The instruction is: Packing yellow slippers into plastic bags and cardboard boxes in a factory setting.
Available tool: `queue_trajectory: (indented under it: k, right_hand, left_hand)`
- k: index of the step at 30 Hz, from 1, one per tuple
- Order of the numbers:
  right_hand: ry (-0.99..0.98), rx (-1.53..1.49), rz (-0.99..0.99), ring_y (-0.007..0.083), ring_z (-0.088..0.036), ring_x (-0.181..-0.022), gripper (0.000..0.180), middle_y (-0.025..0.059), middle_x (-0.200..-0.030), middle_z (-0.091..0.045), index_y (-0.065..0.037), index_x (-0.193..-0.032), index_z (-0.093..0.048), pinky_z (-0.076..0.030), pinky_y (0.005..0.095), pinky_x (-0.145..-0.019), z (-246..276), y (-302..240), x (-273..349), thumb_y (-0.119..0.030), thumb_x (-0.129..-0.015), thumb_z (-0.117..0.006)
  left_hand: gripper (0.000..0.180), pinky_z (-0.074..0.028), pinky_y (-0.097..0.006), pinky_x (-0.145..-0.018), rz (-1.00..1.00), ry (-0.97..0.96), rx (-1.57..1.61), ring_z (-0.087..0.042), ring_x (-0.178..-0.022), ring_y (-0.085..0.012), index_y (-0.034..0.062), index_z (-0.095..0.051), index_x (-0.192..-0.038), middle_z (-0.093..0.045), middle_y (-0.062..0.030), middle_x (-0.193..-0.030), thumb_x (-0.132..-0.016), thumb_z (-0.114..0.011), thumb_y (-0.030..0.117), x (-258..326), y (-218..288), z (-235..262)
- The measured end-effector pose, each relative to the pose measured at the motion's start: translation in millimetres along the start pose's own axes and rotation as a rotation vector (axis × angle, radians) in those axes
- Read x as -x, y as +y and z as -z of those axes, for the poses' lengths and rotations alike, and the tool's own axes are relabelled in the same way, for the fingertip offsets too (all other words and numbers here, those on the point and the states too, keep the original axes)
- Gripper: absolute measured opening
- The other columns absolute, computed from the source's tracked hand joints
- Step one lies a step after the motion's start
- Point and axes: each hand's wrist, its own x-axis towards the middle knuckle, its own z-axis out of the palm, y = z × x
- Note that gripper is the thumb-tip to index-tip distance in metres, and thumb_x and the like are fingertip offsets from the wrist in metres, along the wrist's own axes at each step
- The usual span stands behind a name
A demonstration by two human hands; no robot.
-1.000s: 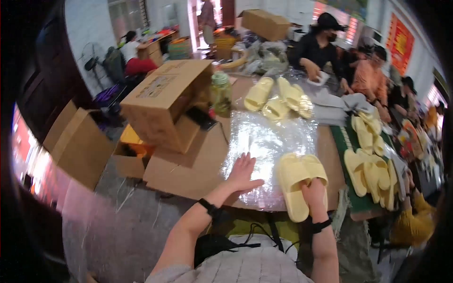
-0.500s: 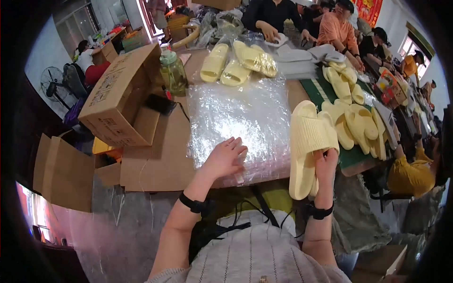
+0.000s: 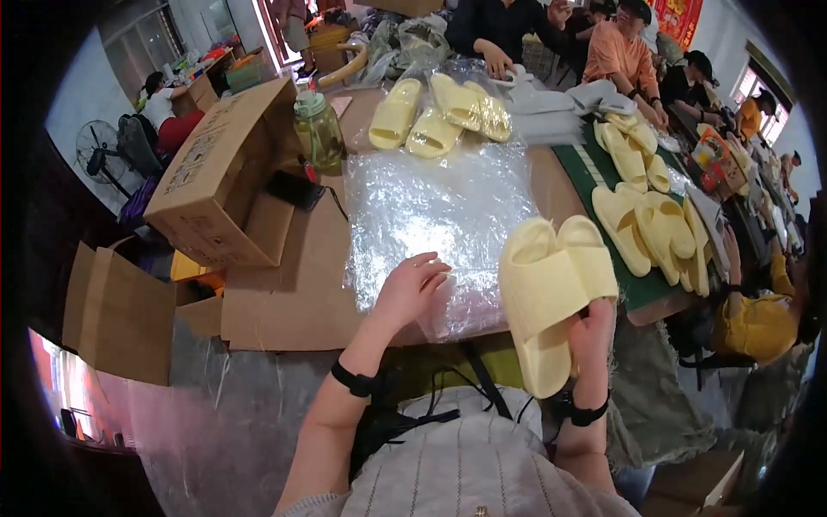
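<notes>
My right hand [image 3: 593, 334] grips a pair of pale yellow slippers [image 3: 541, 297], with its fingers tucked under the strap. The pair is held up over the table's near edge, just right of a stack of clear plastic bags [image 3: 401, 194]. My left hand [image 3: 412, 291] rests at the near part of that stack, fingers apart and nothing in them. Behind the stack lie yellow slippers in clear bags [image 3: 433, 133]. More loose yellow slippers [image 3: 662, 228] are spread on the green surface at the right.
An open cardboard box [image 3: 200, 185] lies on its side at the left, beside a green bottle [image 3: 319, 138] and a black phone [image 3: 295, 190]. Co-workers sit along the far right; one person's hand [image 3: 496, 60] is across the table. Another open carton [image 3: 121, 314] stands lower left.
The slippers in my right hand have swung left and lower, tilting to show more of their insoles. My left hand has barely moved. Across the table, a co-worker's hand has lifted.
</notes>
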Motion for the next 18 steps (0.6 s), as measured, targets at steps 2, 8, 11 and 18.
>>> queue_trajectory:
  k: [2,8,11,18]
  right_hand:
    - [-0.069,-0.092,-0.019,0.0273,-0.061,-0.105,0.035,0.0144,-0.114,-0.066,0.001,-0.115,-0.065,-0.047,0.0354,-0.087,0,-10,1,0.005,-0.080,-0.063]
    - [-0.502,-0.266,0.304,0.0349,-0.059,-0.116,0.042,0.0177,-0.122,-0.064,-0.003,-0.121,-0.064,-0.046,0.0417,-0.097,-16,-35,11,-0.007,-0.079,-0.069]
    - [-0.643,-0.183,0.339,0.0374,-0.062,-0.105,0.033,0.0206,-0.106,-0.067,0.000,-0.109,-0.067,-0.049,0.0429,-0.088,-33,-23,19,-0.013,-0.079,-0.069]
    - [-0.411,0.232,0.090,0.0410,-0.060,-0.076,0.026,0.0243,-0.075,-0.061,0.005,-0.074,-0.061,-0.047,0.0494,-0.069,-45,14,9,-0.019,-0.081,-0.067]
  left_hand:
    - [0.024,-0.051,-0.039,-0.088,-0.038,0.114,0.033,-0.063,-0.102,-0.0348,0.0072,-0.071,-0.107,-0.066,-0.0136,-0.118,-0.095,-0.057,0.022,-3,-9,-5]
    - [0.026,-0.051,-0.038,-0.084,0.121,0.181,0.301,-0.065,-0.097,-0.0330,0.0044,-0.069,-0.108,-0.068,-0.0158,-0.108,-0.097,-0.056,0.023,-3,-8,-17]
    - [0.027,-0.051,-0.038,-0.085,0.157,0.153,0.351,-0.065,-0.098,-0.0323,0.0046,-0.068,-0.111,-0.068,-0.0158,-0.108,-0.097,-0.055,0.024,-3,-7,-14]
    - [0.027,-0.047,-0.042,-0.096,-0.164,0.132,0.081,-0.060,-0.111,-0.0330,0.0078,-0.068,-0.115,-0.066,-0.0127,-0.119,-0.094,-0.057,0.019,1,-4,0]
